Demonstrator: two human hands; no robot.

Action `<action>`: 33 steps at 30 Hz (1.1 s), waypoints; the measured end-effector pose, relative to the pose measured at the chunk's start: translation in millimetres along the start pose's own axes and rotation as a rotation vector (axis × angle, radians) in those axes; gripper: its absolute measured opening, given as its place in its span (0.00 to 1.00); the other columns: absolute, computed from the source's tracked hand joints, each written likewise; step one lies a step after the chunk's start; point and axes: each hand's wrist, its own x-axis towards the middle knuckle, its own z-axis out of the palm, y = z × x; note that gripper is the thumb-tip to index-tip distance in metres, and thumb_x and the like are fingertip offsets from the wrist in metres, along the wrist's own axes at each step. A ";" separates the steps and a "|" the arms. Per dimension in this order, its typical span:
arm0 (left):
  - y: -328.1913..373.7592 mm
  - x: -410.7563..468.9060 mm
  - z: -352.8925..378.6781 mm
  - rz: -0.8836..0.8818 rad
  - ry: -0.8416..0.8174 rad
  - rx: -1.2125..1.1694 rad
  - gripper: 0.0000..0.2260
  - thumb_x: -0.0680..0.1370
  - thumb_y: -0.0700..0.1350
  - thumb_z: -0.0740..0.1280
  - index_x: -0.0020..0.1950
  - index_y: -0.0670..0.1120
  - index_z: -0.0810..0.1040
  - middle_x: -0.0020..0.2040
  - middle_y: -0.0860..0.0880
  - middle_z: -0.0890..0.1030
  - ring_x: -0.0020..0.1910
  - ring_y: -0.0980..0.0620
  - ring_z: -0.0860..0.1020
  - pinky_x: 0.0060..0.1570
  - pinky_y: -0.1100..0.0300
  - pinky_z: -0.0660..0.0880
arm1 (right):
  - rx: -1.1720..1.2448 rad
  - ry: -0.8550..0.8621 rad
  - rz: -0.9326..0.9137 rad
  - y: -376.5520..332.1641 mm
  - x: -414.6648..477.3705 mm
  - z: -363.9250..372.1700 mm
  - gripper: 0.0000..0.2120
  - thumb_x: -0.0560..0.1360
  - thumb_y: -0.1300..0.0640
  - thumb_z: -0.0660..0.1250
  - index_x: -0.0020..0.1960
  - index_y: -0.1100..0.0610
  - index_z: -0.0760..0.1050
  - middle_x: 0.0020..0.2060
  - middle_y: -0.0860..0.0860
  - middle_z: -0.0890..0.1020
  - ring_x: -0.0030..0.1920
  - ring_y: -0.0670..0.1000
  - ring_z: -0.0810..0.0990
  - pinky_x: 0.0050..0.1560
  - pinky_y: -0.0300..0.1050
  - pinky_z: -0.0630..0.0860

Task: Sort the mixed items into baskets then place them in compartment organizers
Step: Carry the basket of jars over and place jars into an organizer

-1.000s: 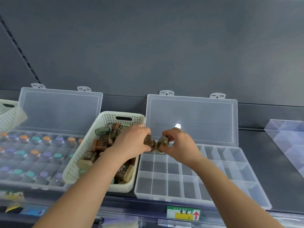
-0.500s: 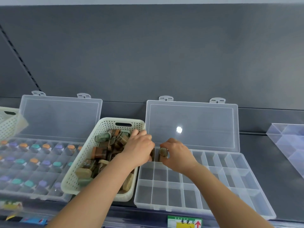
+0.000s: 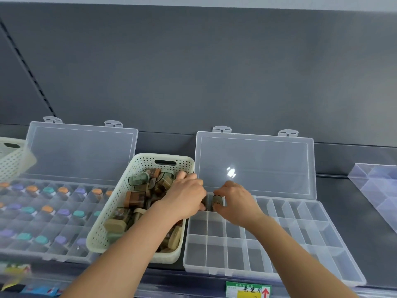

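A: What could have gone wrong from there?

B: Crowding, mostly, as I judged it; the left hand [image 3: 187, 196] and the right hand [image 3: 236, 203] were almost touching over the back-left corner of the clear box [image 3: 214, 274], just beside the basket [image 3: 111, 211]; a nudge from either could have tipped a block over the thin divider into the wrong slot.

A: And the grips?

B: The right hand pinched a small brown block [image 3: 217, 202] between thumb and fingertips; the left hand's fingers were curled over a second block [image 3: 204, 204], of which only a dark sliver showed.

A: Anything else at risk?

B: The basket looked tilted, its left side seemingly propped on the other box [image 3: 43, 211] with the coloured caps; the left forearm passed right over it, so a careless drag might have shifted it or spilled the pile.

A: Which way did the brown block point?

B: It seemed to stand on end in the back row, second slot from the left; its long axis ran roughly up and down, rounded end up, broad face toward the person; let go at a lean, it might have fallen flat or jammed against the wall; how the second block lay I could not tell.
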 end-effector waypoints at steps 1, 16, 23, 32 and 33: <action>-0.5 -1.7 -0.8 0.005 0.011 -0.016 0.14 0.77 0.55 0.66 0.56 0.47 0.80 0.48 0.52 0.71 0.55 0.49 0.66 0.56 0.51 0.59 | 0.014 0.012 0.005 -1.8 -0.7 -1.0 0.14 0.74 0.53 0.66 0.58 0.54 0.78 0.51 0.52 0.77 0.54 0.53 0.75 0.52 0.43 0.75; -87.7 -95.3 -14.9 -0.448 -0.173 -0.064 0.15 0.79 0.46 0.63 0.65 0.50 0.74 0.62 0.50 0.74 0.61 0.48 0.72 0.57 0.50 0.72 | -0.074 -0.163 -0.392 -113.9 -13.0 0.8 0.13 0.71 0.45 0.66 0.50 0.52 0.79 0.43 0.50 0.80 0.48 0.52 0.73 0.49 0.46 0.74; -87.8 -96.4 11.0 -0.514 -0.018 -0.132 0.15 0.75 0.42 0.69 0.61 0.47 0.74 0.57 0.49 0.71 0.52 0.50 0.74 0.47 0.57 0.72 | -0.267 -0.253 -0.411 -128.2 -6.8 7.7 0.10 0.72 0.51 0.67 0.47 0.57 0.75 0.41 0.52 0.74 0.45 0.53 0.71 0.46 0.48 0.73; -87.2 -91.4 9.0 -0.481 0.067 -0.228 0.25 0.77 0.54 0.66 0.73 0.54 0.64 0.60 0.50 0.71 0.57 0.50 0.73 0.53 0.54 0.74 | 0.112 -0.047 -0.268 -111.7 -5.0 -4.7 0.12 0.68 0.50 0.69 0.48 0.54 0.78 0.43 0.51 0.77 0.42 0.50 0.75 0.41 0.40 0.74; -83.9 -90.0 4.2 -0.476 0.092 -0.325 0.27 0.78 0.54 0.65 0.75 0.56 0.60 0.60 0.50 0.70 0.58 0.51 0.72 0.53 0.55 0.74 | 0.168 -0.005 -0.238 -107.4 -4.9 -7.5 0.12 0.68 0.51 0.70 0.49 0.54 0.79 0.43 0.50 0.77 0.41 0.50 0.75 0.41 0.39 0.72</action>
